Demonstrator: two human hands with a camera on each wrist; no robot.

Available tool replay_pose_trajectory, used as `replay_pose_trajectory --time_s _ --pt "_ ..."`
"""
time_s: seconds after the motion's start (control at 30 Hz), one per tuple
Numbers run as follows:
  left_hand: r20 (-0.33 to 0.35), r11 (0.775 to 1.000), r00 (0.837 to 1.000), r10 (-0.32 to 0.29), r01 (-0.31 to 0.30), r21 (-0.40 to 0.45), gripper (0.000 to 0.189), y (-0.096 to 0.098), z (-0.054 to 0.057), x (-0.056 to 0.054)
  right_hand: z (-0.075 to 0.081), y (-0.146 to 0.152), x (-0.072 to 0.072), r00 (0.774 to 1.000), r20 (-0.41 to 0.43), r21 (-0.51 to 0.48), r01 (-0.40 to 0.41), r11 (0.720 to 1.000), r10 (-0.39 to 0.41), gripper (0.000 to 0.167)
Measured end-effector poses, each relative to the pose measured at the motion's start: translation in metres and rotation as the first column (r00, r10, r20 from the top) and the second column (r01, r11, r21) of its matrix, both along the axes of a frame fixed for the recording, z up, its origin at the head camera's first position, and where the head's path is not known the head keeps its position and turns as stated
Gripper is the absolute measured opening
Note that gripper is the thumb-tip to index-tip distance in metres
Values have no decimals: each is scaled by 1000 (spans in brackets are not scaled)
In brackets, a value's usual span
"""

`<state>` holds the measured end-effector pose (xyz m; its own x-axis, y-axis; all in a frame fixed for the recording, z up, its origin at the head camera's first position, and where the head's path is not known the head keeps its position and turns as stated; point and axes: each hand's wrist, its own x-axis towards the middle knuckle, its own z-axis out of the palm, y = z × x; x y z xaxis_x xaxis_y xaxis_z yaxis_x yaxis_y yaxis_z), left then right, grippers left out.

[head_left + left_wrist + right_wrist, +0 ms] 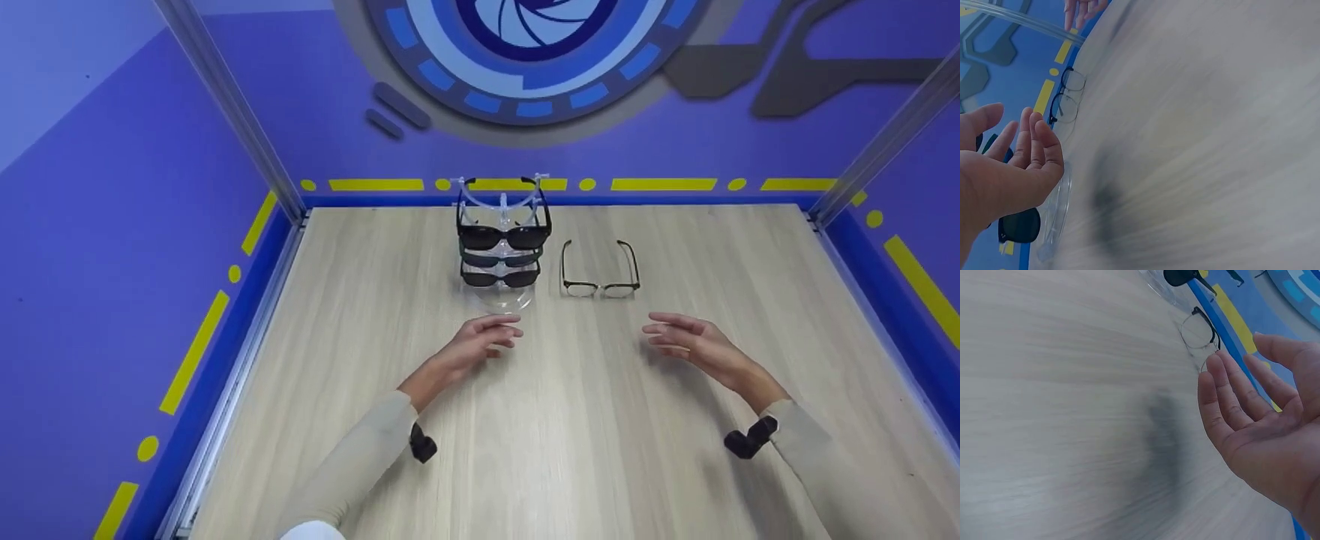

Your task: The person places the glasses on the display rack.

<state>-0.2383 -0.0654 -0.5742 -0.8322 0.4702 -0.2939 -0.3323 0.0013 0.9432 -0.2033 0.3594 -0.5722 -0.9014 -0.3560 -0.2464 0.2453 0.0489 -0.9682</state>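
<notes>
My left hand (476, 343) hovers over the table in front of a clear display stand (504, 306), its fingers relaxed and holding nothing. On that stand hang several dark sunglasses (501, 279), one above another. To the stand's right lie eyeglasses (600, 288) with dark brow-line rims and clear lenses, temples unfolded and pointing to the back. My right hand (697, 346) is held in the air just in front and to the right of these eyeglasses, fingers loosely extended, touching nothing. In the right wrist view, my fingertips partly hide the eyeglasses (1196, 331).
A wood-grain table (555, 450) spreads beneath both hands. Blue-purple panels with yellow marks enclose it at the left, back and right, and a metal post (232, 97) rises at the back left corner. A small black wrist camera (750, 439) sits on the right sleeve.
</notes>
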Motion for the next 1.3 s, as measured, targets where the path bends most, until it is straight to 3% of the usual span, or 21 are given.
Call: replay_pose_trajectory --time_s 0.2,0.4,0.57,0.8,1.03,1.13,1.3 --pt "12 1000 1000 -16 16 3 41 15 -4 -3 -4 6 -3 999 46 -17 28 999 -27 50" --pt "27 1000 1000 8 -9 6 40 30 -5 -9 -4 9 -8 996 72 -23 47 999 -45 57" --pt "37 998 998 49 -50 33 38 47 -8 -17 -5 10 -15 994 86 -46 74 996 -69 58" --pt "91 986 985 145 -151 73 44 75 -22 -31 -9 10 -25 988 98 -67 128 989 -121 51" --pt "110 968 970 217 -228 102 47 103 -35 -46 -12 8 -35 983 109 -67 155 986 -147 61" --pt "106 961 963 248 -259 101 51 114 -37 -53 -12 4 -40 982 108 -76 166 983 -158 65" --pt "73 954 954 289 -293 55 57 130 -30 -62 -9 -1 -55 976 94 -85 204 975 -196 70"
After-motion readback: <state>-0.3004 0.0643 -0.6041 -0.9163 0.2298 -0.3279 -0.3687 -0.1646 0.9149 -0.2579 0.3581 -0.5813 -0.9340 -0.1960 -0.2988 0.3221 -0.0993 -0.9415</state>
